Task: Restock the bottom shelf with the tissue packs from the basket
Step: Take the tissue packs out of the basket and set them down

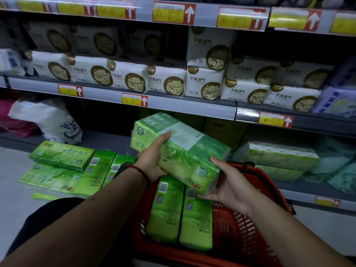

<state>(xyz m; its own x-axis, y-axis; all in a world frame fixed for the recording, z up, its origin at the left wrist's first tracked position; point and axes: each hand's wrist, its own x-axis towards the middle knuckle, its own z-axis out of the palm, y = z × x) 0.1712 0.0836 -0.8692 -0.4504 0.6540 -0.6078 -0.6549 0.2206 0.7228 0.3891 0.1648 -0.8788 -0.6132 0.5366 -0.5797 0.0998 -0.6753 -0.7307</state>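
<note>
Grey shelving (192,107) behind, left hand (152,160) and right hand (229,183) clasp a glossy green tissue pack (185,149).

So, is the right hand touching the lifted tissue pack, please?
Touching: the head view shows the right hand gripping the near end of the lifted tissue pack, thumb on top.

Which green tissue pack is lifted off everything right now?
The held pack, gripped by left hand and right hand above the red basket; two basket packs stand inside it, the floor packs lie at left.
</note>
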